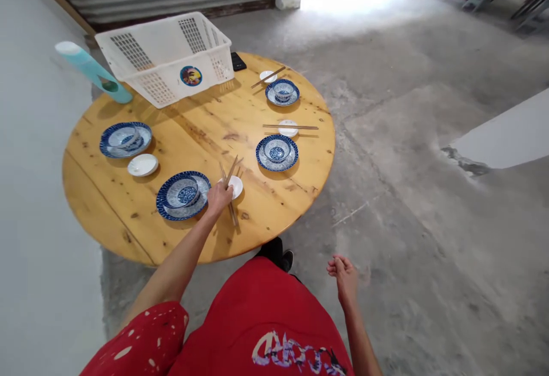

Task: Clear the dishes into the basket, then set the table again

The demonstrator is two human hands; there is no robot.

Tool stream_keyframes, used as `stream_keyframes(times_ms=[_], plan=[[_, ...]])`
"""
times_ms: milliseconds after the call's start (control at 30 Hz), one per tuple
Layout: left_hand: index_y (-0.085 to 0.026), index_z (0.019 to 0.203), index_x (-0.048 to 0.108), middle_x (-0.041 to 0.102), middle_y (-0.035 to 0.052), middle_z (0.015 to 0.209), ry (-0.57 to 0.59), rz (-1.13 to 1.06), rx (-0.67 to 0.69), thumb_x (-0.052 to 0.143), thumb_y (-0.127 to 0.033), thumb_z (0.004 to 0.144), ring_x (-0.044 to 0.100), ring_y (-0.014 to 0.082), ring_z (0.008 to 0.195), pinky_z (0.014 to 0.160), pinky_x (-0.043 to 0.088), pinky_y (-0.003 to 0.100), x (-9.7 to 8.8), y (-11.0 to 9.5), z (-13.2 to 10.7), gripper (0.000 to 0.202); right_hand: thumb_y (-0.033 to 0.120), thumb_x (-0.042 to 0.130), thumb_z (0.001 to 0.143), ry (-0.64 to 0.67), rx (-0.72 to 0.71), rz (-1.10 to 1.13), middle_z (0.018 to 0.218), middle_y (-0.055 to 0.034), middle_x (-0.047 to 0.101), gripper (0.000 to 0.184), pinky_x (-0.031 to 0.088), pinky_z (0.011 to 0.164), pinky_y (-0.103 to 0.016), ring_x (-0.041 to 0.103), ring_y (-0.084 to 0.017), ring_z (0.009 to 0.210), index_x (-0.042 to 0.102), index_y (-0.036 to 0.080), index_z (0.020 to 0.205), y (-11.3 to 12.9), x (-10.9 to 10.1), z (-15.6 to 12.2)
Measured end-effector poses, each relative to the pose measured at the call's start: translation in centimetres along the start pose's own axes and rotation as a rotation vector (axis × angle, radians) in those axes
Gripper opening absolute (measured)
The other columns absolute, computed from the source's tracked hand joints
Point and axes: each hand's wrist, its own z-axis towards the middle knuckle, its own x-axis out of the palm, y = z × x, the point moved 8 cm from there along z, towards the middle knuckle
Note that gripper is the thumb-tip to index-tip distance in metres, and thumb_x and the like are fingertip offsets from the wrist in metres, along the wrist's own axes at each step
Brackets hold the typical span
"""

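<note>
1. Chopsticks [232,171] right at the small dish [236,189], gripped by the left hand [219,198]!
2. Beside them, a bowl [183,194] sits on a blue-rimmed plate [162,204].
3. Right hand [346,278] hangs loose, fingers half-curled.
4. Farther back, a white basket [174,82] stands on the table [201,150].

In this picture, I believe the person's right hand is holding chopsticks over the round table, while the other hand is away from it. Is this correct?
Not quite. The head view shows the left hand holding chopsticks over the round table; the right hand is the one away from it.
</note>
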Motion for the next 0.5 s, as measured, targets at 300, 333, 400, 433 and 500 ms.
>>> stream_keyframes(times_ms=[300, 333, 400, 433, 500], plan=[[-0.02, 0.083, 0.066, 0.073, 0.0116, 0.084, 0.068, -0.111, -0.138, 0.041, -0.039, 0.087, 0.068, 0.0315, 0.087, 0.075, 0.048, 0.037, 0.5, 1.1, 0.4, 0.032, 0.045, 0.051, 0.088, 0.139, -0.562, -0.553, 0.087, -0.0092, 0.073, 0.031, 0.054, 0.076, -0.037, 0.067, -0.024, 0.076, 0.068, 0.02, 0.095, 20.1, 7.5, 12.7], [-0.021, 0.077, 0.065, 0.072, 0.0092, 0.079, 0.05, -0.179, -0.161, 0.041, -0.04, 0.087, 0.067, 0.0292, 0.082, 0.072, 0.047, 0.035, 0.3, 1.2, 0.2, 0.031, 0.041, 0.048, 0.09, 0.133, -0.708, -0.664, 0.092, -0.0104, 0.072, 0.03, 0.053, 0.082, -0.04, 0.067, -0.025, 0.082, 0.068, 0.02, 0.096, 23.3, 9.4, 14.2], [-0.022, 0.068, 0.061, 0.067, 0.0051, 0.072, -0.015, -0.351, -0.212, 0.043, -0.041, 0.085, 0.063, 0.0236, 0.071, 0.066, 0.045, 0.032, -0.5, 1.1, -0.1, 0.032, 0.033, 0.045, 0.092, 0.183, -0.992, -0.807, 0.106, -0.013, 0.07, 0.03, 0.049, 0.095, -0.044, 0.063, -0.027, 0.103, 0.067, 0.019, 0.105, 29.1, 14.4, 17.0], [-0.022, 0.067, 0.061, 0.065, 0.003, 0.069, -0.048, -0.452, -0.245, 0.045, -0.042, 0.085, 0.06, 0.0208, 0.067, 0.062, 0.043, 0.03, -0.9, 1.0, -0.3, 0.031, 0.03, 0.046, 0.091, 0.205, -1.106, -0.861, 0.117, -0.0147, 0.067, 0.031, 0.046, 0.101, -0.045, 0.059, -0.029, 0.113, 0.066, 0.017, 0.111, 31.4, 17.0, 18.3], [-0.022, 0.076, 0.063, 0.062, -0.001, 0.067, -0.091, -0.673, -0.321, 0.049, -0.045, 0.084, 0.052, 0.0157, 0.057, 0.054, 0.039, 0.027, -1.2, 0.7, -0.6, 0.028, 0.026, 0.049, 0.09, 0.24, -1.233, -0.996, 0.133, -0.0179, 0.058, 0.038, 0.039, 0.108, -0.048, 0.05, -0.031, 0.125, 0.061, 0.014, 0.123, 34.6, 22.3, 21.1]])
